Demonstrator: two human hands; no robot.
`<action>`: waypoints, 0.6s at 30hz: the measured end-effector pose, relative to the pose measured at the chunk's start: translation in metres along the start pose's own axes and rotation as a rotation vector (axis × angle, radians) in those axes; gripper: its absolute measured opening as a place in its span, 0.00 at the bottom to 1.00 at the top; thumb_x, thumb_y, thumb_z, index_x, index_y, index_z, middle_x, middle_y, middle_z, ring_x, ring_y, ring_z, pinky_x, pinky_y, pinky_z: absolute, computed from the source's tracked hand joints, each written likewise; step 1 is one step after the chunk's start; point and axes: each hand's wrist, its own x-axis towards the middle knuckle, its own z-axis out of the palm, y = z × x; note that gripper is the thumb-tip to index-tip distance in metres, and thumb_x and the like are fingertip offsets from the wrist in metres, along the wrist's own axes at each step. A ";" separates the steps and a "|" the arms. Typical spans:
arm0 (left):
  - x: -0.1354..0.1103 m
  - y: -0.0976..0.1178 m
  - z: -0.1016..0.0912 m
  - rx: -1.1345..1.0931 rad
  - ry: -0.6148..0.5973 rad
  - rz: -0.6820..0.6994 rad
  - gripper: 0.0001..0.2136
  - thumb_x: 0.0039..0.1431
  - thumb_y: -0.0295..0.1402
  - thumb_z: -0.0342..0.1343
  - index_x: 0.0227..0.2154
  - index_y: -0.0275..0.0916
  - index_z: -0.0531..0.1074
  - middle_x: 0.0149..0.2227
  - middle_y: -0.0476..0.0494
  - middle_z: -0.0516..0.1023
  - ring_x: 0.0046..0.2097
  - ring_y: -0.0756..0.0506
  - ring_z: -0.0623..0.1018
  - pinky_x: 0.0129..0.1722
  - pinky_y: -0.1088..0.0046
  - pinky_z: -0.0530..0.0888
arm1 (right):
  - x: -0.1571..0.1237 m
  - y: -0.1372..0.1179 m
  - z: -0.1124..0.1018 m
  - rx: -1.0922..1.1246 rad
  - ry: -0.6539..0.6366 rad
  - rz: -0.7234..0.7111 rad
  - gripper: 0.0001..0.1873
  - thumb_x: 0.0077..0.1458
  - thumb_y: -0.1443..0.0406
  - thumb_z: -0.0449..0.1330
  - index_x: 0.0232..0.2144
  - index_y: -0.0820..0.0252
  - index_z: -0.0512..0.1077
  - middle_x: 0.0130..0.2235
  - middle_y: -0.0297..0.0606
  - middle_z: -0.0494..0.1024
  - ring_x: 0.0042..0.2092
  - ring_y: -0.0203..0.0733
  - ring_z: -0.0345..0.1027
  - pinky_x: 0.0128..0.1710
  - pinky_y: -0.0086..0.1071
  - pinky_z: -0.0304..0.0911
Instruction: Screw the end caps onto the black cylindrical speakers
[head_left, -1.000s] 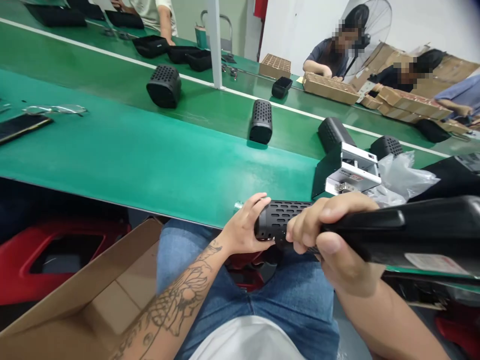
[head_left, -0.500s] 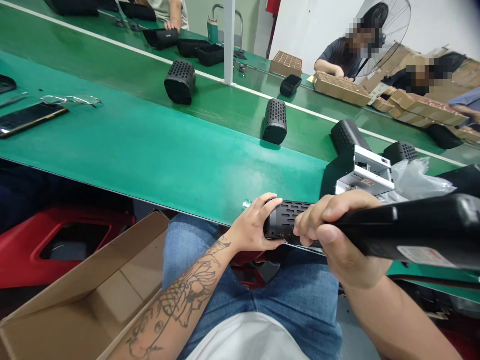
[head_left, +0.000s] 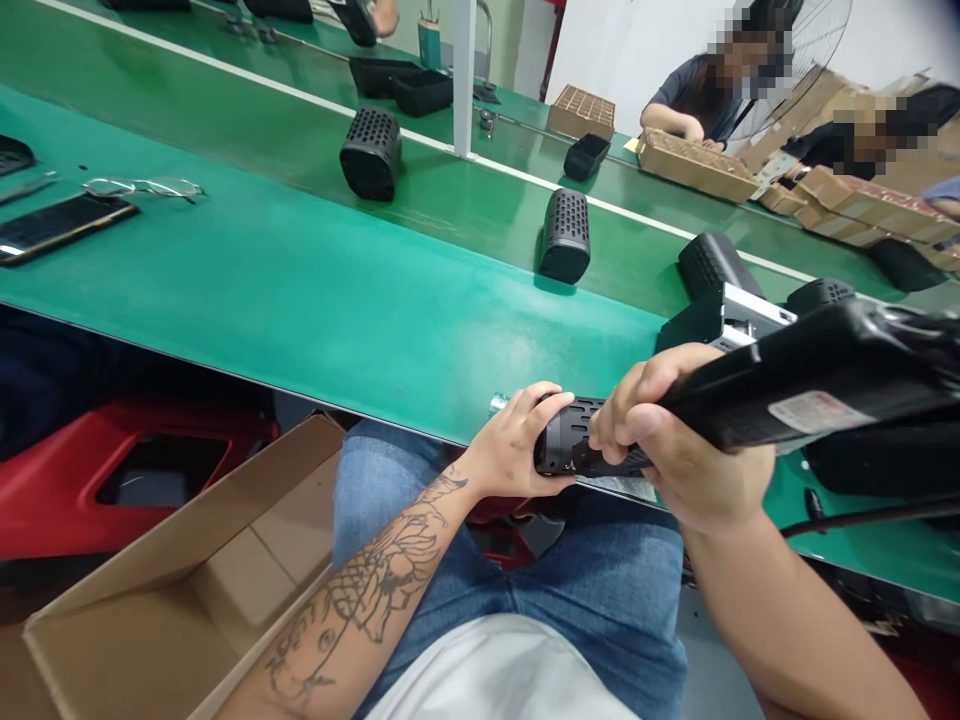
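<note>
The green table (head_left: pixel 315 310) runs across the whole view, and the work sits at its near edge, in front of the person's lap. The step in hand looks like using a tool on a slotted case while the other hand steadies it. From how things stand, the next move seems to call for a firm left hold, and for the tool to stay lined up with its spot on the case.

The black tool (head_left: pixel 802 370), the largest thing held, slants up and away to the right, with a pale label (head_left: pixel 821 412) on its side. The right hand (head_left: pixel 697 450) is closed around its near end, thumb against fingers; the working tip is hidden, so I cannot tell whether it touches the case.

The black case (head_left: pixel 559 450) lies on its side at the table's edge, just below the right fingers. The left hand (head_left: pixel 517 445) grips its left end, fingers over the top and thumb underneath. The case is dark and matt, with a smooth band at the held end and rows of long slots beyond it; the right hand covers the rest.

Smallest of all, a shiny scrap (head_left: pixel 498 403) lies just beside the left hand; what it is, I cannot tell.
</note>
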 end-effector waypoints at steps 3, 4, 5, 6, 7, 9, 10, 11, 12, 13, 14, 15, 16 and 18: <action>0.001 0.001 -0.001 -0.006 -0.013 -0.002 0.51 0.61 0.43 0.75 0.80 0.46 0.53 0.74 0.28 0.68 0.76 0.29 0.75 0.77 0.43 0.76 | -0.002 0.004 -0.001 -0.016 -0.056 0.019 0.09 0.68 0.65 0.78 0.44 0.51 0.81 0.31 0.32 0.82 0.27 0.43 0.77 0.28 0.39 0.77; 0.001 0.001 -0.002 -0.010 -0.018 -0.009 0.50 0.61 0.43 0.75 0.80 0.46 0.54 0.74 0.28 0.69 0.76 0.29 0.75 0.77 0.43 0.76 | -0.002 0.005 -0.002 -0.030 -0.080 0.010 0.09 0.67 0.65 0.78 0.44 0.51 0.81 0.32 0.33 0.82 0.28 0.43 0.77 0.29 0.40 0.77; 0.001 0.002 -0.002 -0.011 -0.025 -0.019 0.50 0.60 0.43 0.75 0.80 0.46 0.54 0.74 0.29 0.69 0.75 0.29 0.75 0.76 0.42 0.76 | -0.003 0.006 -0.003 -0.040 -0.106 -0.003 0.09 0.67 0.65 0.78 0.44 0.50 0.81 0.32 0.32 0.81 0.28 0.43 0.76 0.30 0.40 0.77; 0.001 0.002 -0.003 -0.011 -0.033 -0.031 0.51 0.59 0.43 0.75 0.80 0.46 0.54 0.74 0.29 0.69 0.75 0.28 0.75 0.76 0.42 0.76 | -0.003 0.006 -0.004 -0.041 -0.127 -0.016 0.10 0.67 0.66 0.78 0.44 0.50 0.81 0.32 0.32 0.80 0.27 0.42 0.75 0.30 0.40 0.77; 0.001 0.003 -0.003 -0.010 -0.041 -0.042 0.51 0.59 0.43 0.76 0.79 0.46 0.55 0.74 0.28 0.68 0.75 0.28 0.76 0.76 0.42 0.76 | -0.003 0.006 -0.004 -0.034 -0.152 -0.025 0.10 0.67 0.66 0.77 0.44 0.50 0.80 0.31 0.31 0.80 0.26 0.41 0.74 0.30 0.39 0.76; 0.001 0.004 -0.004 -0.006 -0.053 -0.059 0.51 0.60 0.44 0.75 0.79 0.46 0.55 0.75 0.28 0.68 0.76 0.28 0.75 0.77 0.42 0.75 | -0.002 0.005 -0.005 -0.003 -0.192 -0.038 0.10 0.67 0.65 0.77 0.42 0.51 0.78 0.29 0.29 0.78 0.25 0.40 0.73 0.28 0.38 0.75; 0.001 0.005 -0.004 -0.004 -0.059 -0.066 0.50 0.60 0.45 0.75 0.79 0.46 0.55 0.75 0.28 0.68 0.76 0.28 0.75 0.77 0.42 0.75 | -0.001 0.005 -0.005 0.012 -0.205 -0.039 0.11 0.66 0.65 0.77 0.41 0.51 0.78 0.28 0.29 0.77 0.25 0.40 0.73 0.28 0.37 0.75; 0.001 0.005 -0.004 -0.002 -0.063 -0.073 0.49 0.61 0.45 0.75 0.79 0.45 0.55 0.75 0.28 0.67 0.76 0.29 0.74 0.78 0.42 0.75 | 0.000 0.005 -0.006 0.021 -0.214 -0.038 0.11 0.66 0.64 0.78 0.40 0.51 0.77 0.28 0.29 0.77 0.25 0.40 0.74 0.28 0.37 0.75; 0.001 0.005 -0.004 -0.001 -0.069 -0.082 0.49 0.61 0.46 0.74 0.79 0.45 0.55 0.75 0.28 0.67 0.77 0.29 0.74 0.78 0.42 0.74 | 0.000 0.005 -0.006 0.025 -0.220 -0.032 0.12 0.66 0.64 0.78 0.40 0.52 0.77 0.28 0.29 0.77 0.25 0.40 0.74 0.29 0.37 0.76; 0.001 0.004 -0.004 -0.001 -0.073 -0.091 0.48 0.61 0.46 0.74 0.79 0.45 0.56 0.75 0.28 0.67 0.77 0.29 0.73 0.78 0.42 0.74 | 0.000 0.006 -0.006 0.024 -0.227 -0.022 0.11 0.66 0.64 0.78 0.40 0.52 0.77 0.28 0.29 0.78 0.25 0.40 0.74 0.30 0.37 0.76; 0.001 0.004 -0.003 -0.003 -0.077 -0.099 0.49 0.61 0.45 0.74 0.79 0.45 0.56 0.75 0.28 0.67 0.77 0.29 0.73 0.78 0.42 0.74 | -0.001 0.008 -0.007 0.020 -0.231 -0.016 0.12 0.66 0.64 0.78 0.40 0.52 0.77 0.28 0.29 0.78 0.25 0.39 0.74 0.30 0.37 0.77; 0.000 0.003 -0.003 -0.006 -0.078 -0.103 0.49 0.60 0.45 0.74 0.79 0.45 0.56 0.75 0.28 0.68 0.77 0.28 0.74 0.79 0.41 0.74 | -0.002 0.010 -0.007 0.010 -0.233 -0.012 0.12 0.66 0.64 0.78 0.40 0.51 0.77 0.29 0.29 0.78 0.26 0.39 0.74 0.31 0.38 0.77; 0.000 0.002 -0.003 -0.011 -0.075 -0.102 0.50 0.59 0.44 0.75 0.79 0.45 0.56 0.75 0.28 0.68 0.77 0.28 0.74 0.79 0.40 0.73 | -0.004 0.011 -0.007 -0.003 -0.232 -0.008 0.12 0.65 0.64 0.78 0.41 0.51 0.78 0.30 0.29 0.78 0.26 0.40 0.74 0.32 0.38 0.77; -0.001 0.002 -0.004 -0.019 -0.072 -0.100 0.51 0.57 0.43 0.76 0.79 0.45 0.56 0.76 0.26 0.68 0.78 0.26 0.73 0.79 0.37 0.72 | -0.007 0.010 -0.005 -0.022 -0.237 0.004 0.13 0.64 0.65 0.79 0.43 0.50 0.78 0.32 0.31 0.79 0.28 0.41 0.75 0.34 0.40 0.78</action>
